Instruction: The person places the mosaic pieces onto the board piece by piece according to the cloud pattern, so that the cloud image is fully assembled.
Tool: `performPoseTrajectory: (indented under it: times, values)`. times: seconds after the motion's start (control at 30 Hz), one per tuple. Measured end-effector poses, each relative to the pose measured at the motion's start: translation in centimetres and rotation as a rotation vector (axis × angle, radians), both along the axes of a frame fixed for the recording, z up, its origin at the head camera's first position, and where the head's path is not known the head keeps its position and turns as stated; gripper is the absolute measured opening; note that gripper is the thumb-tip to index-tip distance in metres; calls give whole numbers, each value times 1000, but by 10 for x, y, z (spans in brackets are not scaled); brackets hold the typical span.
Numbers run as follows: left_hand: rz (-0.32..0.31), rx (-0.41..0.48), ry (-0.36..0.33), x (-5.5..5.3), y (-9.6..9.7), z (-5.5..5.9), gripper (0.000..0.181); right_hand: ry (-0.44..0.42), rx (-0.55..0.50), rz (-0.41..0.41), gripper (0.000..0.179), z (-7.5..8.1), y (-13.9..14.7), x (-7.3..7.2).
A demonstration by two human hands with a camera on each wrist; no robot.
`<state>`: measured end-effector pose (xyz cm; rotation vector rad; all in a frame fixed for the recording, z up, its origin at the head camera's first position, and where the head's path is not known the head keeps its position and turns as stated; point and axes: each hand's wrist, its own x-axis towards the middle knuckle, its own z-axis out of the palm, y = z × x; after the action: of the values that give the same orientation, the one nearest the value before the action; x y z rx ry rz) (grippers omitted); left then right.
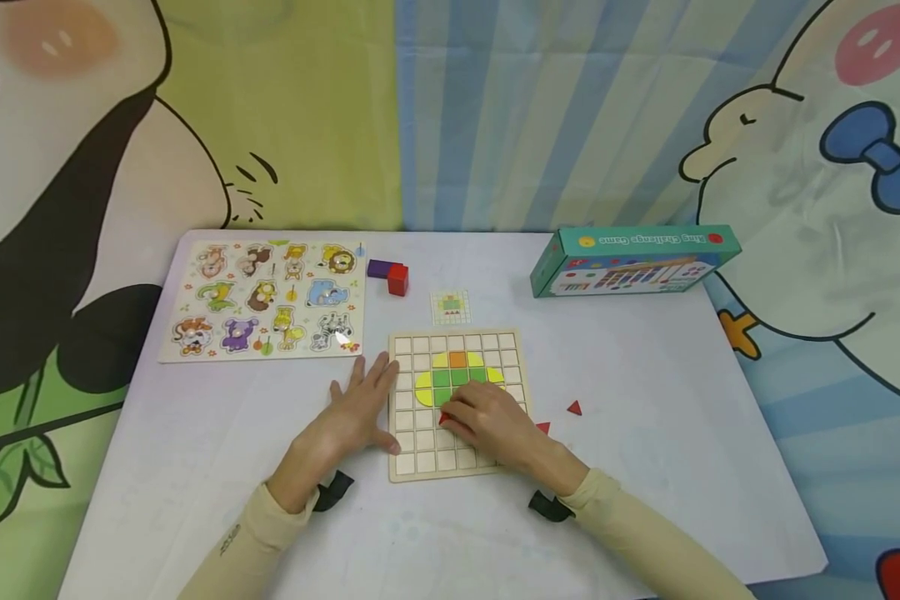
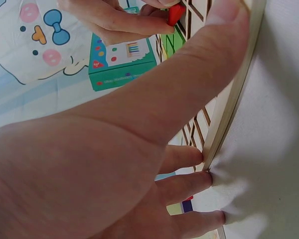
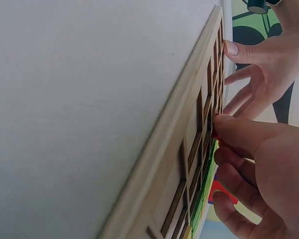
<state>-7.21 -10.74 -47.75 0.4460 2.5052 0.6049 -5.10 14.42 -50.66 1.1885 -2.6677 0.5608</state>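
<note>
A wooden grid board (image 1: 425, 462) lies on the white table, with green tiles (image 1: 441, 379), yellow rounded tiles (image 1: 423, 392) and an orange tile (image 1: 458, 359) set in its cells. Over the board's middle, my right hand (image 1: 487, 421) pinches a small red triangle (image 2: 176, 14) between thumb and fingers, just below the green tiles. My left hand (image 1: 352, 408) rests along the board's left edge, fingers spread and thumb on the rim. To the right of the board lie a loose red triangle (image 1: 574, 408) and another red triangle (image 1: 543, 427), partly hidden by my right wrist.
A small printed pattern card (image 1: 450, 307) lies behind the board. At the back left is an animal puzzle board (image 1: 183, 304), beside a purple block (image 1: 381, 268) and a red block (image 1: 397, 281). A green game box (image 1: 637, 262) stands at the back right.
</note>
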Motion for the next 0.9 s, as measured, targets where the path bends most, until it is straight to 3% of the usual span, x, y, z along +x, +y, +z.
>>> performPoseTrajectory:
  times: [0.3,0.57,0.67,0.9]
  values:
    - [2,8,-3,0,0,2,126,-38,22,-12,20,-1,-1,4]
    - [5,9,-6,0,0,1,126,112,-8,-1,18,-11,-3,9]
    - [6,12,-5,0,0,1,126,129,-13,-5,14,-11,-3,11]
    - [9,24,-7,1,-1,1,126,70,-41,-5,13,-4,1,17]
